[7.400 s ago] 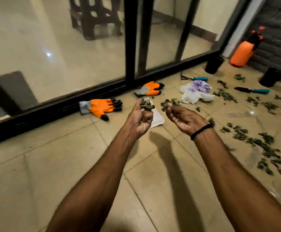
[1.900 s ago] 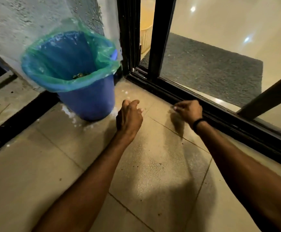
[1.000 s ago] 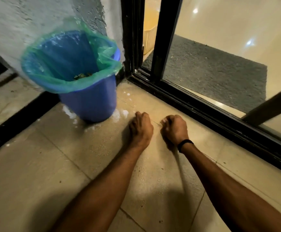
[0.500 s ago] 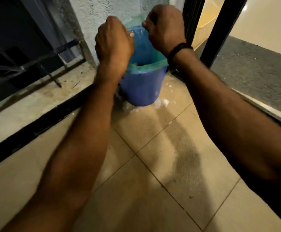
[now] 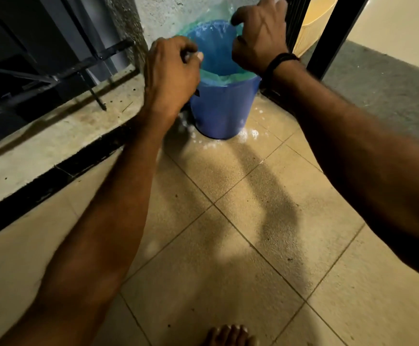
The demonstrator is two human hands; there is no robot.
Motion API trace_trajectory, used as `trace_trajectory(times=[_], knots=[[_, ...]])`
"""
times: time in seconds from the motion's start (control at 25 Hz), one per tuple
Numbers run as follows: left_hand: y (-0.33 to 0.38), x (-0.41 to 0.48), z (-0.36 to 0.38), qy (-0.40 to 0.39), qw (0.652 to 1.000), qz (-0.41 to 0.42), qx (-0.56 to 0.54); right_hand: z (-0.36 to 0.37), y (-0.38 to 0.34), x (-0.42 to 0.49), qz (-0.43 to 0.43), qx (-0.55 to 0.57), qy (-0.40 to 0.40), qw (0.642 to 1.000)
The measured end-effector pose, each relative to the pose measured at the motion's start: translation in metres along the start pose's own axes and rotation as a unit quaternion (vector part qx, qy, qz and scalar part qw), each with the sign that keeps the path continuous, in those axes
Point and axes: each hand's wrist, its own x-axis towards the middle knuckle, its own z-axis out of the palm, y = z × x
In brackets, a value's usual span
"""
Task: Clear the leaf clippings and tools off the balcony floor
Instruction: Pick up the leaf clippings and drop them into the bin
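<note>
My left hand [image 5: 171,73] is curled, I cannot tell on what; my right hand [image 5: 260,38] is loose above the blue bucket [image 5: 223,108]

Nothing readable here tbh. I can't spot any label, brand or number on the blue bucket [image 5: 224,108], its green liner [image 5: 219,76] or my wristband [image 5: 279,61].

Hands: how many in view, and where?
2. The left hand is at the bin's left rim, fingers curled. The right hand is over its far-right rim, fingers spread. Neither is hidden.
</note>
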Motion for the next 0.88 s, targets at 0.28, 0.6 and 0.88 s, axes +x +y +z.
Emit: trace_trajectory(times=[0.28, 0.6, 0.88], knots=[[-0.135, -0.177, 0.047, -0.114, 0.986, -0.123, -0.008, 0.074, -0.012, -0.14, -0.01, 0.178, 0.002, 0.984], [-0.155, -0.247, 0.074, -0.052, 0.983, -0.178, 0.007, 0.129, 0.01, -0.229, 0.004, 0.164, -0.195, 0.967], [-0.145, -0.238, 0.066, -0.01, 0.978, -0.21, 0.007, 0.126, 0.01, -0.239, -0.015, 0.183, -0.189, 0.965]])
